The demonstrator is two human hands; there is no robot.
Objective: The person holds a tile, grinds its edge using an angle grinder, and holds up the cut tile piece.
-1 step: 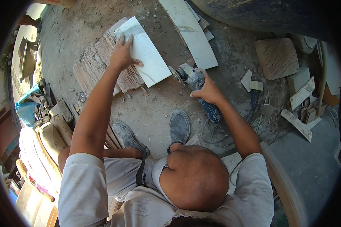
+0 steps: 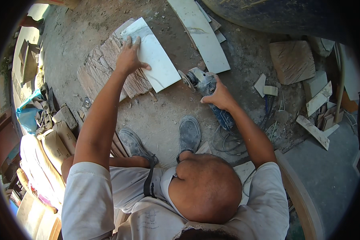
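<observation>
My left hand (image 2: 129,56) lies with fingers spread, pressing on the left edge of a white marble-patterned tile (image 2: 158,60). The tile rests on a rough, brownish stone slab (image 2: 102,66) with a ridged surface. In my right hand (image 2: 220,96) is a dusty angle grinder (image 2: 205,83), gripped around its body with the thumb across it. Its cutting disc (image 2: 186,81) stands close to the tile's lower right corner; whether they touch I cannot tell. The grinder's blue rear end (image 2: 223,117) points back toward me.
A long tile strip (image 2: 204,34) lies beyond the grinder. At the right are a brown stone slab (image 2: 292,62) and several tile offcuts (image 2: 319,98). A coiled cable (image 2: 230,145) lies near my right shoe (image 2: 189,134). Bags and boards line the left side.
</observation>
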